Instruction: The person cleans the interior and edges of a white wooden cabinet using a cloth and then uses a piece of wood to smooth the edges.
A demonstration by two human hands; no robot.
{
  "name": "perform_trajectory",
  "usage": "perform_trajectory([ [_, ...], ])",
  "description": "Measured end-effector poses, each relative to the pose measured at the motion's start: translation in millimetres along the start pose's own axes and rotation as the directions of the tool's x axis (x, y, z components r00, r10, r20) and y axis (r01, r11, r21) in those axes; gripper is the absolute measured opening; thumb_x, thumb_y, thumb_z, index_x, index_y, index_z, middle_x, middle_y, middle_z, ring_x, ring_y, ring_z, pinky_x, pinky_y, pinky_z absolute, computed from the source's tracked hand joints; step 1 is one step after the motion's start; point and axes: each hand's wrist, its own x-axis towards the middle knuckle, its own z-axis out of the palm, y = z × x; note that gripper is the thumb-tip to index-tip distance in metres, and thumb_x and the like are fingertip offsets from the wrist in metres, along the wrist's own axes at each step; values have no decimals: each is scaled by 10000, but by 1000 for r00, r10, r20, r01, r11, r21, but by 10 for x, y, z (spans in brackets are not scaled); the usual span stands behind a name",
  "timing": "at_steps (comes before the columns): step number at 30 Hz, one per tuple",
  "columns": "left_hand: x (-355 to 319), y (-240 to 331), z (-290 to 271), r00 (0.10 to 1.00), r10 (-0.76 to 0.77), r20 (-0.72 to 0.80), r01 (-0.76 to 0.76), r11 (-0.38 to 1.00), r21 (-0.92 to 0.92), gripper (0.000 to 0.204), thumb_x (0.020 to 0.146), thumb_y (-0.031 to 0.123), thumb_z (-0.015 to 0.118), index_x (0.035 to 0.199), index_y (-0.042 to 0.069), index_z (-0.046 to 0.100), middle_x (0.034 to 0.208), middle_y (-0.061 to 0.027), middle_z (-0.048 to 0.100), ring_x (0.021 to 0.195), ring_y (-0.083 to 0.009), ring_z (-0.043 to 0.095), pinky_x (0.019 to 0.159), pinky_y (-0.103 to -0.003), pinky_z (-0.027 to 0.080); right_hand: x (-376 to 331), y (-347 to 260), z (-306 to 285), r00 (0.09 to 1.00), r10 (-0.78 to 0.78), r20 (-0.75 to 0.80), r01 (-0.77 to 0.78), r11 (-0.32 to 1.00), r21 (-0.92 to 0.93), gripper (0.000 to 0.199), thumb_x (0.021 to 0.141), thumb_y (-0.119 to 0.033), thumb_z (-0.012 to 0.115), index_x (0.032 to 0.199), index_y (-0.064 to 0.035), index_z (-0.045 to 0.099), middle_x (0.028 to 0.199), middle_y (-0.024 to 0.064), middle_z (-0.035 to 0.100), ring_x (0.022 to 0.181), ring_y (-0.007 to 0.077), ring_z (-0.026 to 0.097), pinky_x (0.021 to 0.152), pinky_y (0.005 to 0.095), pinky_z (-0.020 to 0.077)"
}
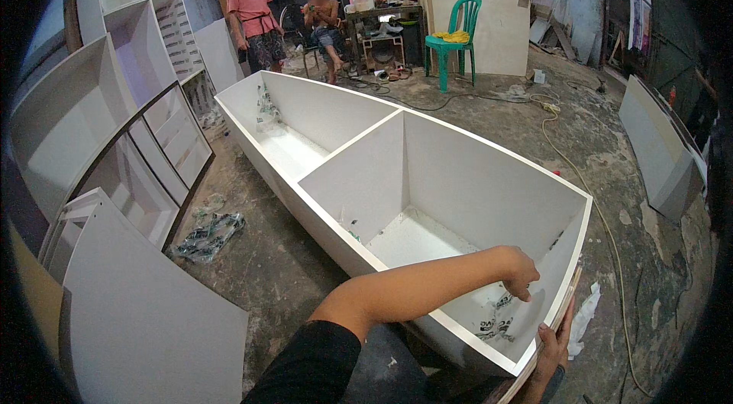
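Note:
A long white open cabinet (489, 146) lies on its back in front of me, split by a divider into two compartments. My left hand (521, 271) reaches into the nearer compartment beside the end wall. Its fingers are curled downward; whatever they may pinch is hidden. Below it, crumpled printed plastic film (496, 324) lies in the cabinet's corner. At the cabinet's near right end, a thin board (571, 287) runs along the outside of the end panel. My right hand (555, 347) grips this board from outside, thumb over the edge.
White shelving (114, 3) and a loose panel (153, 305) stand at left. Crumpled plastic (210, 237) lies on the floor. Two people are at the back, near a green chair (452, 41) with a yellow cloth. A cable (588, 175) and leaning boards (657, 148) are at right.

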Motion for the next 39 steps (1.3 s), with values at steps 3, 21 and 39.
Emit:
perform_trajectory([
  [3, 14, -19, 27, 1000, -3, 13, 3, 1000, -3, 547, 834, 499, 565, 1199, 92, 570, 1056, -161, 657, 1024, -343, 616, 900, -477, 433, -19, -73, 59, 999, 37, 1, -37, 999, 24, 911, 725, -163, 609, 1492, -35, 135, 1419, 232, 345, 1242, 321, 428, 1060, 374, 321],
  [21, 36, -28, 37, 1000, -2, 32, 2, 1000, -3, 541, 836, 492, 555, 1194, 87, 570, 1080, -166, 649, 1050, -339, 605, 914, -473, 437, -10, -50, 26, 1000, 21, -6, -21, 1000, -9, 903, 724, -162, 599, 1495, -51, 142, 1402, 244, 372, 1220, 324, 457, 1046, 359, 345],
  [39, 26, -28, 30, 1000, -3, 24, 2, 1000, 17, 532, 835, 488, 557, 1172, 78, 575, 1051, -172, 655, 1025, -344, 616, 880, -471, 459, -13, -62, 99, 999, -14, -36, 15, 999, 37, 890, 709, -133, 596, 1488, -41, 174, 1397, 237, 374, 1220, 326, 448, 1057, 378, 333],
])
